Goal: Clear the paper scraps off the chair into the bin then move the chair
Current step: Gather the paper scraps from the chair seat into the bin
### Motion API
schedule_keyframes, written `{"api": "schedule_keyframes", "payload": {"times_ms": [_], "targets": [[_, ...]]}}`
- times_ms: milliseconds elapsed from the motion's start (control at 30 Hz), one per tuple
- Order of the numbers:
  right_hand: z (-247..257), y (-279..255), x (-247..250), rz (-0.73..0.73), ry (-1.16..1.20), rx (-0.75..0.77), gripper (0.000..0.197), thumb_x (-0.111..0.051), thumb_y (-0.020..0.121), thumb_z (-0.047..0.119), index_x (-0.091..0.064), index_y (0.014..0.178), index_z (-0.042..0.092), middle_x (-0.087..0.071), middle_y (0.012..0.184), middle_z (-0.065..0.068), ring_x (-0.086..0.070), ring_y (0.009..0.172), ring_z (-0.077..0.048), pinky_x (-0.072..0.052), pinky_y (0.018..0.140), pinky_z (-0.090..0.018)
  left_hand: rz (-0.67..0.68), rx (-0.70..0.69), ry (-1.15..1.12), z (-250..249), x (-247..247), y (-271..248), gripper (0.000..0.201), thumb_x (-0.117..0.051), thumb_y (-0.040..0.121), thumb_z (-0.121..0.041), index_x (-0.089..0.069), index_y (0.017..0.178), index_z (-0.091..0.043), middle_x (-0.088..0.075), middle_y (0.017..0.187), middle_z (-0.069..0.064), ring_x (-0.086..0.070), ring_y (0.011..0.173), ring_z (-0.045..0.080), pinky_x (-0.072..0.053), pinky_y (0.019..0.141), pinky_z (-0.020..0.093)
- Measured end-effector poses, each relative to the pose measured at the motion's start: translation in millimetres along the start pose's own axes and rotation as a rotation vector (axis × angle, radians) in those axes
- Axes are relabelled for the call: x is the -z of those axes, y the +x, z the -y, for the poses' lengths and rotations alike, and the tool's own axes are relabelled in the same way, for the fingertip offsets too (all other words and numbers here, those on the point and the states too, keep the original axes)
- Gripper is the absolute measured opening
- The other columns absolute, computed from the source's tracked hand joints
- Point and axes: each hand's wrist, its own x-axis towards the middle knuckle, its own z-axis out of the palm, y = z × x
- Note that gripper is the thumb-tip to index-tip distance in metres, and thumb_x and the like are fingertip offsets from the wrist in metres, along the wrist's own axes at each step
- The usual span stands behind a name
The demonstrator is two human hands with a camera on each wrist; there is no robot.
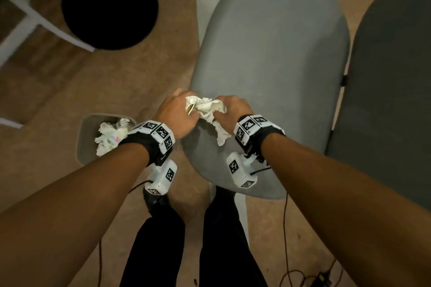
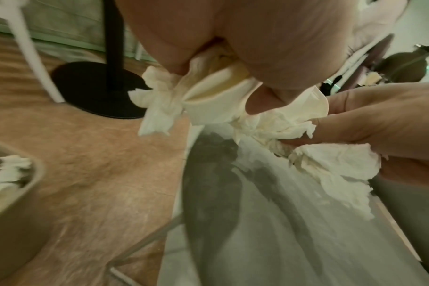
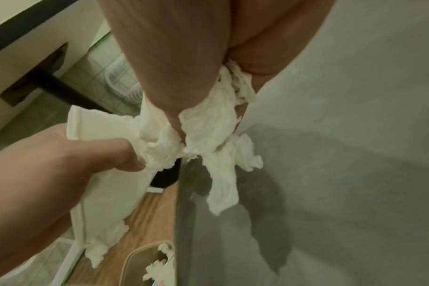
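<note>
Over the near left edge of the grey chair seat [image 1: 275,37] both hands hold a bunch of crumpled white paper scraps [image 1: 206,109]. My left hand [image 1: 178,109] grips the left part of the bunch [image 2: 208,92], and my right hand [image 1: 232,109] grips the right part [image 3: 208,127], with a strip hanging down toward the seat [image 3: 355,135]. A small beige bin [image 1: 85,144] stands on the floor to the left of the chair, holding more crumpled paper [image 1: 110,134]. The rest of the seat shows no scraps.
A black round stand base [image 1: 109,4] sits on the wooden floor at the upper left beside white furniture legs [image 1: 35,16]. A dark grey chair back [image 1: 391,91] rises at the right. My legs stand close against the seat's front, and cables [image 1: 303,275] trail on the floor.
</note>
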Motion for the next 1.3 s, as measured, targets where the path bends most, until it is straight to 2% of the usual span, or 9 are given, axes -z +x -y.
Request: {"api": "schedule_keyframes", "payload": {"times_ms": [167,300,433,533,767,933,1033,1200,1300], "targets": [[77.4,13.0,-59.4,0.092,-0.084,0.099,0.032,-0.056,0.091,0.017,-0.067,0.121,0.018,-0.071,0.111,-0.009,-0.065,0.105,-0.029,-0.052,0.084,-0.031,-0.120,0.130,-0.141,79.9,33.0,-46.9,0.015,-0.056,0.073,-0.013,-0.054,0.076,-0.027,-0.054,0.087,-0.007,-0.057,0.082,0.019,-0.047,0.073,0.031],[130.8,23.5,-112.1,0.220,-0.234,0.137,0.028,-0.053,0.094,0.018,-0.065,0.118,0.012,-0.069,0.116,-0.010,-0.065,0.107,-0.030,-0.053,0.093,-0.038,-0.128,0.244,-0.197,142.9,44.5,-76.4,0.008,-0.053,0.074,-0.018,-0.054,0.078,-0.024,-0.062,0.080,-0.002,-0.060,0.078,0.026,-0.049,0.068,0.034],[166.9,37.5,-168.7,0.250,-0.302,0.131,0.027,-0.055,0.092,0.020,-0.064,0.117,0.012,-0.069,0.114,-0.009,-0.065,0.106,-0.031,-0.053,0.091,-0.037,-0.081,0.334,-0.239,206.0,39.4,-91.9,0.034,-0.048,0.072,-0.034,-0.056,0.104,-0.026,-0.067,0.099,0.005,-0.063,0.093,0.029,-0.047,0.074,0.032],[184.8,57.6,-216.2,0.249,-0.353,0.137,0.029,-0.055,0.094,0.019,-0.062,0.121,0.013,-0.066,0.119,-0.012,-0.065,0.107,-0.032,-0.048,0.079,-0.028,-0.092,0.415,-0.356,252.9,29.2,-102.6,0.060,-0.047,0.067,-0.048,-0.048,0.123,-0.027,-0.064,0.119,0.004,-0.058,0.114,0.026,-0.051,0.094,0.044],[204.1,122.3,-317.6,0.288,-0.494,0.252,0.041,-0.050,0.098,0.019,-0.050,0.138,0.010,-0.050,0.142,-0.015,-0.044,0.134,-0.036,-0.041,0.107,-0.040,-0.228,0.557,-0.427,337.3,-12.3,-95.5,0.061,-0.066,0.080,-0.016,-0.044,0.136,-0.013,-0.048,0.139,0.014,-0.044,0.130,0.034,-0.042,0.105,0.047],[191.2,162.3,-363.1,0.306,-0.421,0.173,0.069,-0.060,0.093,0.028,-0.025,0.151,0.014,-0.025,0.156,-0.017,-0.036,0.140,-0.037,-0.036,0.111,-0.039,-0.325,0.680,-0.617,359.3,-31.4,-75.7,0.094,-0.075,0.074,-0.017,-0.021,0.151,-0.017,-0.031,0.150,0.011,-0.040,0.135,0.031,-0.039,0.111,0.039],[180.6,170.1,-362.2,0.363,-0.434,0.168,0.086,-0.058,0.093,0.030,-0.002,0.158,0.023,-0.005,0.165,-0.010,-0.020,0.150,-0.032,-0.028,0.117,-0.040,-0.266,0.675,-0.629,367.9,-35.0,-71.0,0.092,-0.066,0.083,-0.011,-0.013,0.157,-0.017,-0.027,0.159,0.007,-0.031,0.145,0.025,-0.030,0.114,0.030],[165.5,162.4,-359.4,0.394,-0.665,0.548,0.087,-0.055,0.092,0.027,0.003,0.156,0.039,0.012,0.166,-0.001,0.002,0.153,-0.034,-0.017,0.121,-0.056,-0.376,0.513,-0.491,382.1,-44.5,-87.0,0.078,-0.042,0.084,0.012,-0.034,0.153,-0.022,-0.026,0.162,-0.003,-0.029,0.147,0.014,-0.030,0.119,0.036],[158.4,169.2,-377.8,0.486,-0.926,0.710,0.084,-0.054,0.094,0.045,0.005,0.154,0.044,0.018,0.165,0.004,0.010,0.153,-0.030,-0.007,0.120,-0.061,-0.460,0.493,-0.391,386.2,-50.4,-91.3,0.079,-0.044,0.088,0.011,-0.031,0.153,-0.031,-0.009,0.166,-0.011,-0.034,0.145,0.019,-0.041,0.111,0.037]]}}
